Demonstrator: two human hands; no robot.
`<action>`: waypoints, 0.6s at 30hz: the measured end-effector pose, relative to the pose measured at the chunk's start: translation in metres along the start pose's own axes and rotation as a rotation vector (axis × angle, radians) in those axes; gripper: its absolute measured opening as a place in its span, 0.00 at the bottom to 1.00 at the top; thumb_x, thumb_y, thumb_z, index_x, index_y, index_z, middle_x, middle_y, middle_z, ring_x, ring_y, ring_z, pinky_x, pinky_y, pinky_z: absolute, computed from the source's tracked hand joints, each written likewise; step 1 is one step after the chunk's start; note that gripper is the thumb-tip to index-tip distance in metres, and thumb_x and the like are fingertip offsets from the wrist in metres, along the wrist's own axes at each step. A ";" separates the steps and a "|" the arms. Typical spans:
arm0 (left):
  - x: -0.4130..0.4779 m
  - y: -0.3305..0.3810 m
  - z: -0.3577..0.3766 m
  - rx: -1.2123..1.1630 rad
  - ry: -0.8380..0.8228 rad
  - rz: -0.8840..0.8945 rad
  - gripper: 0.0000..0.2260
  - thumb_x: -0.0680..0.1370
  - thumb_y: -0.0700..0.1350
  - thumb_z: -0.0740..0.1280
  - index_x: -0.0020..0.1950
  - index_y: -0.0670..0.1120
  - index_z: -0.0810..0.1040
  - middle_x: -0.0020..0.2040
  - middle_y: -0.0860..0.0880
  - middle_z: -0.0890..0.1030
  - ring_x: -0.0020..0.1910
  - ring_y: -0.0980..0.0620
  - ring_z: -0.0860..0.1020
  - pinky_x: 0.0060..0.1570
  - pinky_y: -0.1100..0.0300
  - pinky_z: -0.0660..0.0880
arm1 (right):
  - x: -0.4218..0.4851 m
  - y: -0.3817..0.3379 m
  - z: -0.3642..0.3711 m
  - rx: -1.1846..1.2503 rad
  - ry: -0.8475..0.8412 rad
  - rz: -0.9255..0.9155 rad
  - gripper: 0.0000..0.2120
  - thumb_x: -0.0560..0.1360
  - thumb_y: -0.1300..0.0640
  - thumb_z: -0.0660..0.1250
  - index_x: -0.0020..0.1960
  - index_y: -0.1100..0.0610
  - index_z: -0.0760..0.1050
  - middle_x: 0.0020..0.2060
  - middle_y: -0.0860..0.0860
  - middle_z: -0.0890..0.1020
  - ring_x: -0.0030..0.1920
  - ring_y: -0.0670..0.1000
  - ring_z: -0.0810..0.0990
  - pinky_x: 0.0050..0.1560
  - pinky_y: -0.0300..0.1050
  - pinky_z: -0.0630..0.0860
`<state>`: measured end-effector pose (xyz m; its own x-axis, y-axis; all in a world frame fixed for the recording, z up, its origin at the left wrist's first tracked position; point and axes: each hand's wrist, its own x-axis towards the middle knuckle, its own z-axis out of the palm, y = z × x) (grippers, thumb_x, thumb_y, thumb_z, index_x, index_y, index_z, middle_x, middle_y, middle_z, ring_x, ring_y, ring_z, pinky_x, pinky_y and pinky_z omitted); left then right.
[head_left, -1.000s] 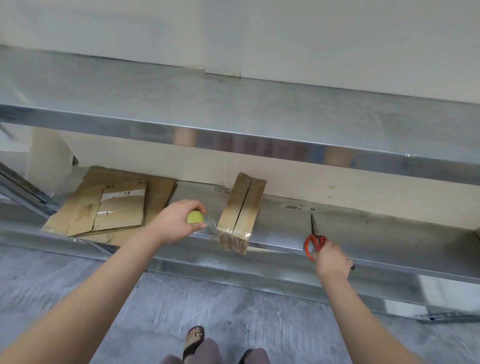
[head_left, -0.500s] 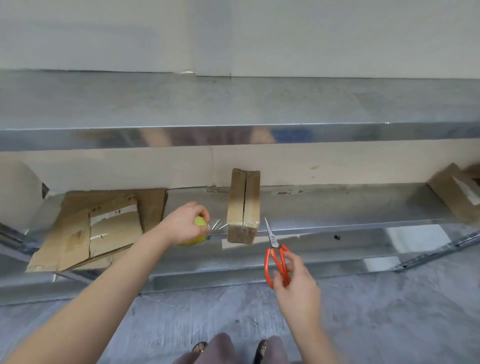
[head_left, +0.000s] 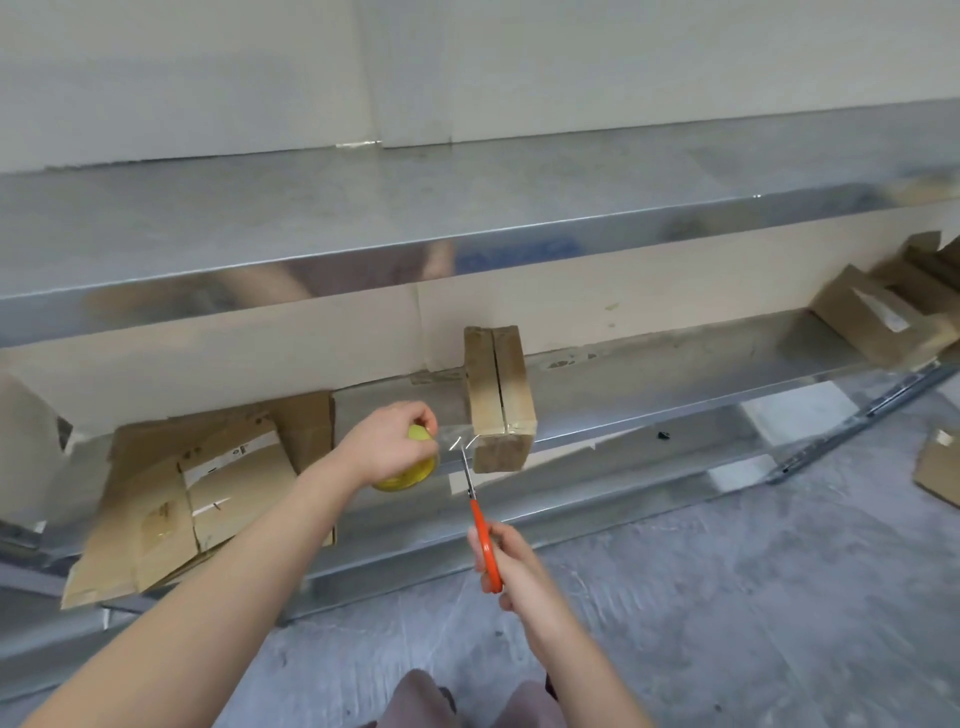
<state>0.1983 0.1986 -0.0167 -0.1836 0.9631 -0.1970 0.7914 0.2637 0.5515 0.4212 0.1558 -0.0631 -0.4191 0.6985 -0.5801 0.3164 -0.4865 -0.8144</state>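
At frame centre, tape (head_left: 453, 437) already runs from the box (head_left: 498, 400) on the lower shelf (head_left: 675, 382) to the roll (head_left: 410, 475) clutched in the left grip (head_left: 387, 441); the right grip (head_left: 511, 564), curled round scissors (head_left: 474, 501), apparently has yet to cut it.

Even, soft indoor light; glare streaks the upper shelf (head_left: 467, 249) edge, motion blur smears boxes (head_left: 878, 317) far right of it, wide-angle bending.
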 end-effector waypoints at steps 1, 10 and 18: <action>0.000 0.000 0.000 -0.004 -0.002 0.004 0.06 0.73 0.43 0.69 0.49 0.48 0.77 0.49 0.52 0.77 0.48 0.52 0.72 0.44 0.62 0.64 | 0.002 -0.002 0.002 0.017 -0.006 0.014 0.20 0.67 0.36 0.68 0.53 0.47 0.77 0.34 0.43 0.75 0.34 0.41 0.72 0.27 0.28 0.64; 0.003 -0.003 0.000 -0.034 -0.008 -0.001 0.05 0.73 0.44 0.68 0.48 0.49 0.77 0.48 0.52 0.77 0.48 0.52 0.73 0.44 0.60 0.65 | 0.016 0.000 0.009 0.096 0.019 0.057 0.07 0.80 0.53 0.63 0.55 0.52 0.78 0.32 0.47 0.76 0.31 0.44 0.73 0.24 0.30 0.64; 0.007 -0.002 0.001 -0.069 -0.019 -0.006 0.04 0.73 0.44 0.68 0.46 0.51 0.76 0.48 0.53 0.77 0.49 0.51 0.73 0.46 0.58 0.68 | 0.022 0.006 0.005 0.095 0.027 0.007 0.07 0.81 0.56 0.62 0.53 0.53 0.79 0.30 0.47 0.75 0.28 0.43 0.72 0.30 0.34 0.68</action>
<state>0.1954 0.2044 -0.0197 -0.1764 0.9605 -0.2153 0.7481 0.2730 0.6048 0.4096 0.1656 -0.0813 -0.3935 0.7080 -0.5864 0.2368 -0.5383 -0.8088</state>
